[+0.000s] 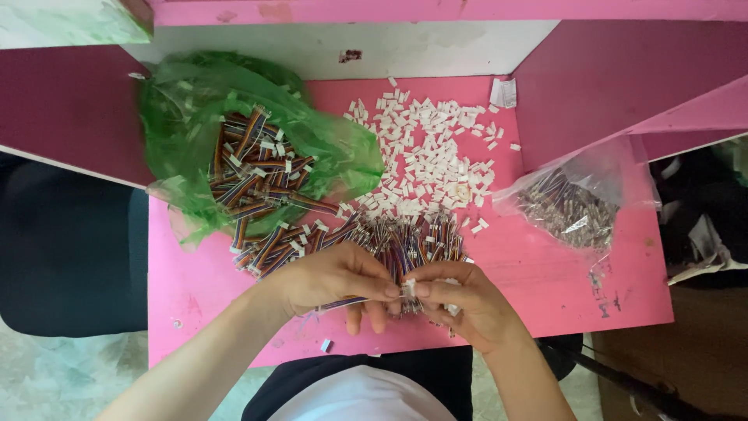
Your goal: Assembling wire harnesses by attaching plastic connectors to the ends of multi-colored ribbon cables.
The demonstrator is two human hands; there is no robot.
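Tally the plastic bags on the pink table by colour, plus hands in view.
Green plastic bag, holding striped wire pieces: 1
Clear plastic bag, holding wire pieces: 1
Hands: 2, left hand and right hand
Total: 4

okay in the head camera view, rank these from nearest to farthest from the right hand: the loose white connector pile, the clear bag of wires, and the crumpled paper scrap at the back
From the right hand:
1. Loose white connector pile, just beyond it at mid table.
2. Clear bag of wires, off to the right.
3. Crumpled paper scrap, at the table's back edge.
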